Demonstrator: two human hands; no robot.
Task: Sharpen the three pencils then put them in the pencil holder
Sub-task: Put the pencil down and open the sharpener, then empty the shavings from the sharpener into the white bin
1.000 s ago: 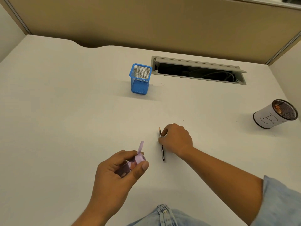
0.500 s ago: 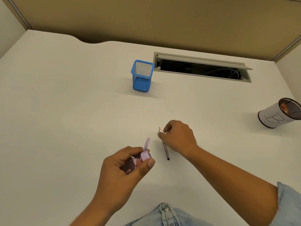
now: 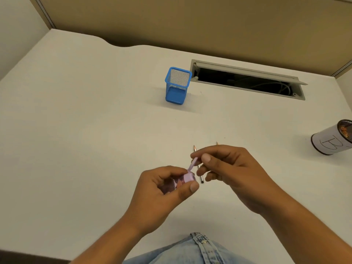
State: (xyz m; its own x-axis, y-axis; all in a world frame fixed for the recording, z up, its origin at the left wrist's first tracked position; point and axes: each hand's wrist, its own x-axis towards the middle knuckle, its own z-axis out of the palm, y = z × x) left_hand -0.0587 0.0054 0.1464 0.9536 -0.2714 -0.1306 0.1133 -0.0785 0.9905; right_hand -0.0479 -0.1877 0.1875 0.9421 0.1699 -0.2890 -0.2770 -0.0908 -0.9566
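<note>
sharpener (image 3: 187,178) held in your left hand (image 3: 163,189) — right hand (image 3: 228,168) pinches its lid (image 3: 194,164).
light, smooth plastic — grip the body's sides firmly.

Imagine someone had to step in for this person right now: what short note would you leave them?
Left hand: holds the pink sharpener, its lid flipped up.
Right hand: fingertips pinch that lid; no pencil in it.
One pencil lies on the desk under the hands, tip already pointed. A second tip peeks out behind the right hand. The third pencil is not visible.
The blue mesh holder stands farther back, empty. A white cup at the right holds shavings.
Done: at least two tips look sharpened.
Left: find the third, finish sharpening, put all three into the holder.
</note>
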